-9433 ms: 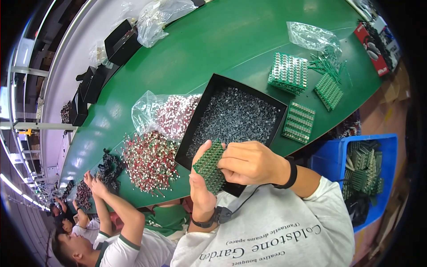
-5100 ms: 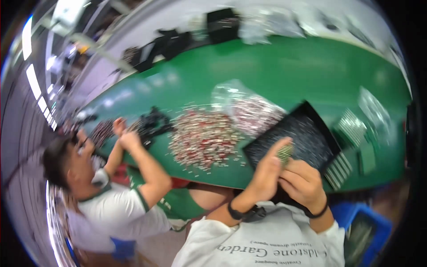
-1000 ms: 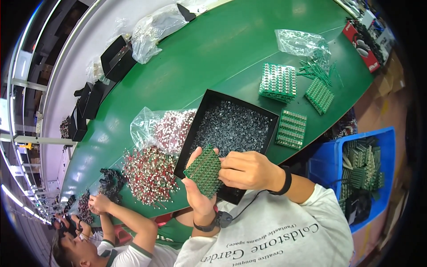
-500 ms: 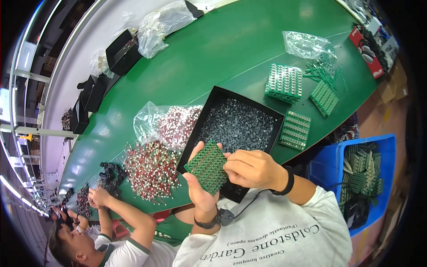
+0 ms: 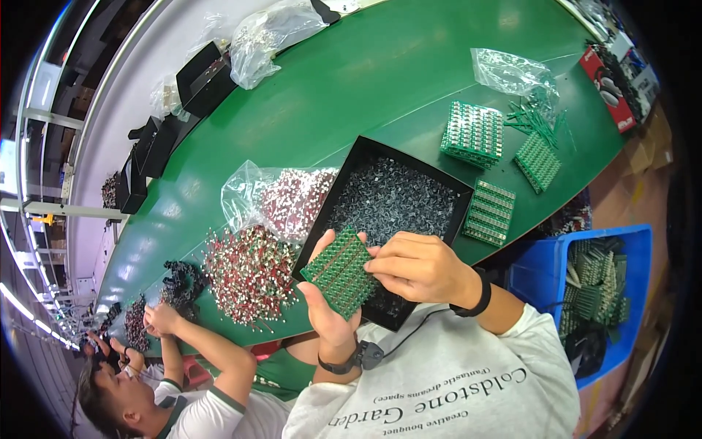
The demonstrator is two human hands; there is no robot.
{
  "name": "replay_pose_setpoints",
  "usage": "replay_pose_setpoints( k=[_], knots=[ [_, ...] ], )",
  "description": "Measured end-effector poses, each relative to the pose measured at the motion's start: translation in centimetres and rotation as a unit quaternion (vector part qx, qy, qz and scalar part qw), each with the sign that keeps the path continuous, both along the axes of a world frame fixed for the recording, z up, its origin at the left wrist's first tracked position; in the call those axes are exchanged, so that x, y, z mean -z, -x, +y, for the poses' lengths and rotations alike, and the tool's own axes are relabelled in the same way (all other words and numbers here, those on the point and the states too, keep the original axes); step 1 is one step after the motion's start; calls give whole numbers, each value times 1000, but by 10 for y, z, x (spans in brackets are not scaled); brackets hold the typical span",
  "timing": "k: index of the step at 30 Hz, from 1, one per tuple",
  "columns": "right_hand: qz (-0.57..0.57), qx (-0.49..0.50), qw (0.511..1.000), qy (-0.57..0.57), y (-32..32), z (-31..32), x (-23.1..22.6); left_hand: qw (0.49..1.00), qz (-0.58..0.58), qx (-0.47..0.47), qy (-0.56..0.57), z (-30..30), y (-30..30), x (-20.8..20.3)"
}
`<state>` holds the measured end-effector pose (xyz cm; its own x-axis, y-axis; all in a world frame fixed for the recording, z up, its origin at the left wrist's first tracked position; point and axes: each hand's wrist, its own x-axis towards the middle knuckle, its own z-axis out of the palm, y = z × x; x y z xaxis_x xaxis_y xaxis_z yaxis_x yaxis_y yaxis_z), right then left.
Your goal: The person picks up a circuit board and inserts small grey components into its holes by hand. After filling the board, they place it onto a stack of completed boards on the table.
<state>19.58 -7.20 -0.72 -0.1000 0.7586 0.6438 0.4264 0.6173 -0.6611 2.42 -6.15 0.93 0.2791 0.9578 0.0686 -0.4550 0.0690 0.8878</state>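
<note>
A green circuit board panel [image 5: 338, 273], covered in rows of small repeated sections, is tilted in my left hand [image 5: 329, 320], whose thumb and fingers grip its edges. At the panel's right edge, the fingers of my right hand [image 5: 418, 267] are pinched together; whatever lies between the fingertips is too small to make out. Just beyond and partly under my hands is a black tray [image 5: 466, 192] with many small dark parts [image 5: 395, 194] in it. Between the tray and the table's right edge lie more green panels [image 5: 488, 212].
Left of the tray spreads a heap of red-and-white wired parts [image 5: 248, 274], beside a clear bag [image 5: 296, 197] of similar ones. A taller panel stack [image 5: 472, 135] stands at far right. A blue bin [image 5: 635, 293] holds panels on my right. A co-worker's hands [image 5: 162, 320] work at left.
The view has shifted slightly, so the table things sit a little differently in it. My left hand still holds the panel, and my right fingers stay at its right edge.
</note>
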Motion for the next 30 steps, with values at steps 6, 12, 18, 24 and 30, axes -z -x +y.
replay_pose_setpoints(
  k=[6, 12, 18, 24, 30],
  knots=[
    [-18, -13, 1000, -11, 2, 0, 1, 1000, 10, -5, 1, 0, 0, -1],
    [-14, 19, 999, -28, 6, -1, 2, 1000, 18, 3, 8, 0, 0, 0],
    [-13, 36, 999, -34, 7, -3, 2, 1000, 11, 5, 9, 0, 0, 0],
    [-2, 39, 999, -30, 4, -3, 2, 1000, 9, 8, 22, 0, 4, 5],
    [-13, 41, 999, 14, 4, -2, 1, 1000, 9, -15, 22, 1, 2, 3]
  ],
)
